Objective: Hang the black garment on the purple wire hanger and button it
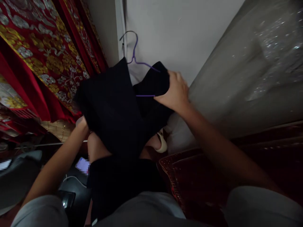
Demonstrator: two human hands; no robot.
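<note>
A black garment point(113, 110) hangs in front of me on a purple wire hanger point(133, 50), whose hook points toward the white wall. My right hand point(176, 91) grips the garment's right shoulder where it lies over the hanger, fingers closed on the cloth. My left hand point(81, 121) is under the garment's left side; only the wrist and a bit of the hand show, the fingers are hidden by the cloth. The garment drapes down over my bare knee point(98, 148).
Red and gold embroidered fabric point(42, 47) hangs at the left. A grey glittery cloth point(248, 69) fills the right. Below lie a dark red cushion point(194, 176), a lit phone point(82, 164) with a white cable, and a cream shoe point(162, 143).
</note>
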